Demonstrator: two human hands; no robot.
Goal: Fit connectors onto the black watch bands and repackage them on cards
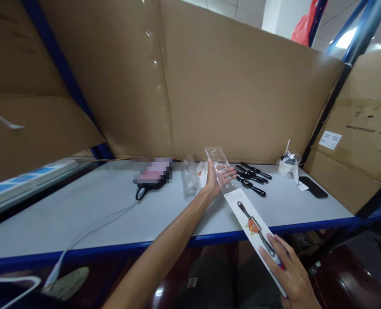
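My left hand [216,178] reaches over the grey table and holds the far end of a clear plastic blister shell [219,165], fingers curled under it. The shell sits against a long white printed backing card [253,225] that shows a black-handled tool. My right hand [288,274] grips the card's near end, below the table's blue front edge. Several black-handled tools [251,178] lie on the table just right of my left hand.
A grey table [97,206] with a blue edge, cardboard walls behind. On it: a blurred black and pink item [153,176] with a white cable [90,231], a clear bag [190,178], a small wrapped cup [287,164], a black phone [313,187]. Cardboard boxes [361,146] at right.
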